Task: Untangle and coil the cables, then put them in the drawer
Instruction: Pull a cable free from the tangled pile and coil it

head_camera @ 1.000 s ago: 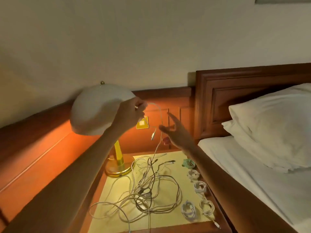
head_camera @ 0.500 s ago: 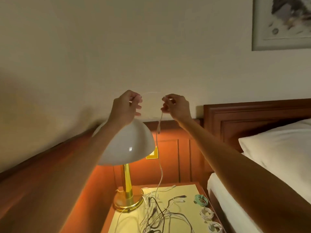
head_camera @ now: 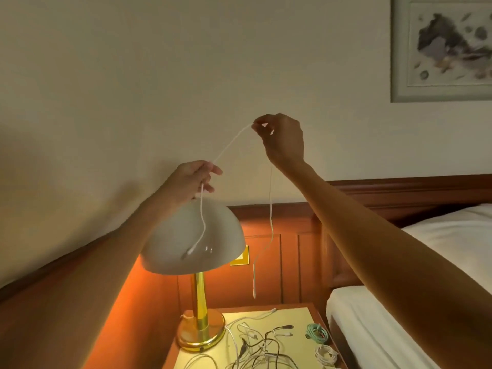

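A thin white cable hangs in the air, stretched between both hands. My left hand pinches it above the lamp shade, and one plug end dangles in front of the shade. Higher up by the wall, my right hand pinches the cable too, with the other end hanging free well above the nightstand. A tangle of white and black cables lies on the yellow nightstand top. Coiled cables sit at its right edge: a teal one and a white one. No drawer is in view.
A lit lamp with a white dome shade and brass base stands at the nightstand's back left. A bed lies to the right, under a wooden headboard. A framed picture hangs on the wall.
The white cable has come free of the tangle and now hangs clear. My right hand rose and moved right, my left hand dropped, and the cable stretched between them. The camera tilted up.
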{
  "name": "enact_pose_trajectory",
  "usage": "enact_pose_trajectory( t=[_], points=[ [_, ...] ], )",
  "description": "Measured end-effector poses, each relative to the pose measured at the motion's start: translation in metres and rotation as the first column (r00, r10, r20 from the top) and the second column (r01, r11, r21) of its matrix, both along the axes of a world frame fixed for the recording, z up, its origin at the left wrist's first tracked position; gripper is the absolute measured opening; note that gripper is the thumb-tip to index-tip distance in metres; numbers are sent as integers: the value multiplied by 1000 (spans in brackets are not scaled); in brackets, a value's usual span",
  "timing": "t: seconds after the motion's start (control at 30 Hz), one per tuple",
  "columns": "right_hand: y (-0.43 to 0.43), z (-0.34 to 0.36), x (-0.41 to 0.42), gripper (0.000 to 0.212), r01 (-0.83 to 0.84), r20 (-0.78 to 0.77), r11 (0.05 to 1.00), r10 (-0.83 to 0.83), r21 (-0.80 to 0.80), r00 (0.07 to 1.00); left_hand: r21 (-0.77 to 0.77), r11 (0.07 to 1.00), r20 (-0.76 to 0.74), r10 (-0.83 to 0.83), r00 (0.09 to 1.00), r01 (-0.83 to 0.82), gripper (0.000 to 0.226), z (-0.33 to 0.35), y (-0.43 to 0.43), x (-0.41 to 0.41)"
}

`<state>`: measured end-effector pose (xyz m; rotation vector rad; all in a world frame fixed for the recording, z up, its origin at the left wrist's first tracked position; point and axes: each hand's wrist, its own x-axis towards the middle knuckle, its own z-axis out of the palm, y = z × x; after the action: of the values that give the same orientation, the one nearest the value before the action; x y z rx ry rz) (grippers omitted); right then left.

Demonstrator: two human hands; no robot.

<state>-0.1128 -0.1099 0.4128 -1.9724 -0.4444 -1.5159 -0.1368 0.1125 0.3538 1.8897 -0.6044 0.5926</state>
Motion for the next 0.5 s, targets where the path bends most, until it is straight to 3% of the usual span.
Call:
enact_pose_trajectory(
  t=[0.07,0.13,0.2,0.3,0.4,0.47,0.5],
  points=[
    [2,10,-22,18,100,70,995,-99,-3,993,-223,960,-47,-185,982,171,27,13,-2,-24],
    [4,21,-51,18,152,172,988,-156,35,973,-252,943,20,-221,975,218,28,27,-4,-49],
    [2,31,-82,18,144,168,988,-153,64,974,-199,936,5,-296,955,291,30,33,0,-66],
    [-10,27,-111,20,152,-163,986,-162,-73,973,-71,937,-136,-348,928,341,33,20,10,-79],
    [-15,2,-134,39,63,-451,935,-226,-348,864,-137,934,-148,-348,926,329,26,-3,14,-87],
    [-10,-18,-145,57,-128,-562,935,-87,-331,823,-179,926,-138,-357,924,331,25,-13,9,-95],
    [-5,-28,-150,54,-252,-626,932,35,-260,779,-193,921,-135,-366,921,338,25,-16,5,-99]
  ],
)
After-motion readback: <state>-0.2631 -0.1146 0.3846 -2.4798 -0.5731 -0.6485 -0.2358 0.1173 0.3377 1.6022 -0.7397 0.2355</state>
